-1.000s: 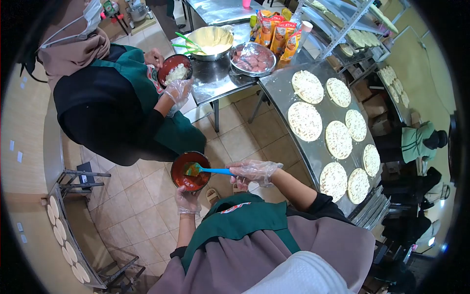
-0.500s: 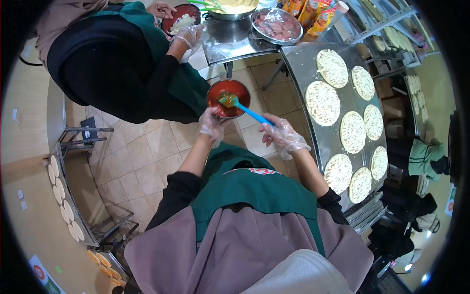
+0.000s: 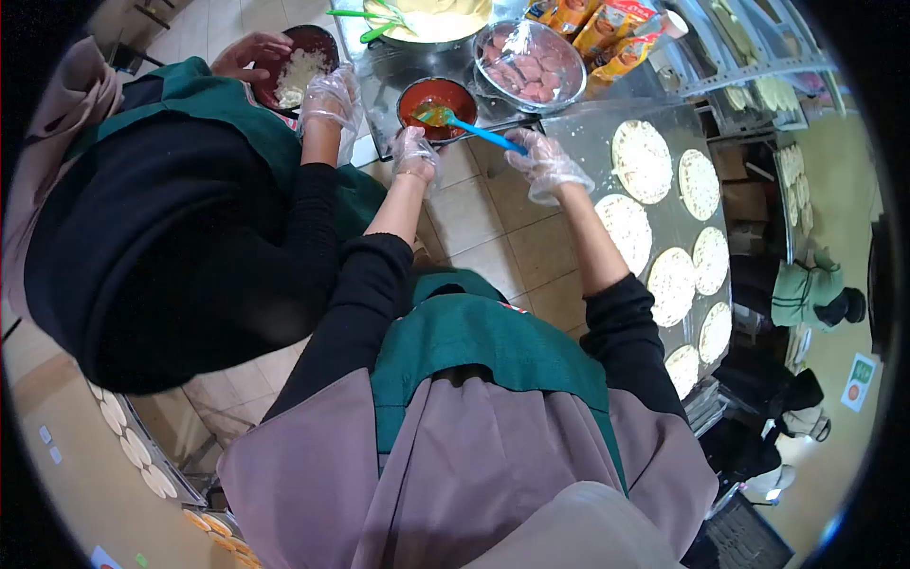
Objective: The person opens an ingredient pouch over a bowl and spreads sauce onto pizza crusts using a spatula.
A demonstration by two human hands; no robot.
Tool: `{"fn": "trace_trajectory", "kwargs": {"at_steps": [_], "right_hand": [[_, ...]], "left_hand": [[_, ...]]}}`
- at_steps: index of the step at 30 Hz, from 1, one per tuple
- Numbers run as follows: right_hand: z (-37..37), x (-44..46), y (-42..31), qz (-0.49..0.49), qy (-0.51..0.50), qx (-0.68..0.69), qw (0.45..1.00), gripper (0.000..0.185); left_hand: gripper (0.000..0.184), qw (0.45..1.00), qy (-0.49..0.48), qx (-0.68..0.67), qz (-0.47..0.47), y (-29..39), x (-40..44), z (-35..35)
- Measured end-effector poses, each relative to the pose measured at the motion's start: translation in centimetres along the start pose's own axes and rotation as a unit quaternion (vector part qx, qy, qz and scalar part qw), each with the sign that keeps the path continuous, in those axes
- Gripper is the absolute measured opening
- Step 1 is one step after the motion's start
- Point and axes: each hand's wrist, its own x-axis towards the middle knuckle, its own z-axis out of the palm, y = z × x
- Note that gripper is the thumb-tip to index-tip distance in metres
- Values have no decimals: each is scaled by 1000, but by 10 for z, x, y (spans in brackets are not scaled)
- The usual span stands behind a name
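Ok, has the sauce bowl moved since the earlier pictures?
Yes, forward: the sauce bowl, earlier over the floor, now overlaps the near edge of the steel table in view.

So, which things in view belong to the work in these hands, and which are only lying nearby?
In use:
red-lined bowl, in the left hand
blue-handled tool, in the right hand

Apparently just nearby:
topped dough rounds
orange packets
plastic-covered bowl

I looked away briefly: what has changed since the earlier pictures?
The bowl of red sauce moved forward, from above the floor to the edge of the metal table. Nothing was let go: the left hand still holds the bowl, the right hand the blue spatula. The pizzas stayed put.
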Motion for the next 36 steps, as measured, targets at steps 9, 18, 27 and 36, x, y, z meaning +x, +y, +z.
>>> {"fn": "trace_trajectory", "kwargs": {"at_steps": [9, 18, 27, 36], "right_hand": [[-25, 130, 38, -142, 81, -219, 962, 21], [-55, 238, 91, -127, -14, 126, 984, 23], [-94, 268, 130, -207, 50, -107, 971, 46], [-311, 271, 121, -155, 229, -19, 961, 40]], "left_hand": [[37, 995, 81, -54, -13, -13, 52, -9], [61, 987, 118, 83, 68, -5, 55, 22], [59, 986, 102, 133, -18, 8, 55, 23], [78, 956, 224, 184, -35, 36, 25, 39]]}}
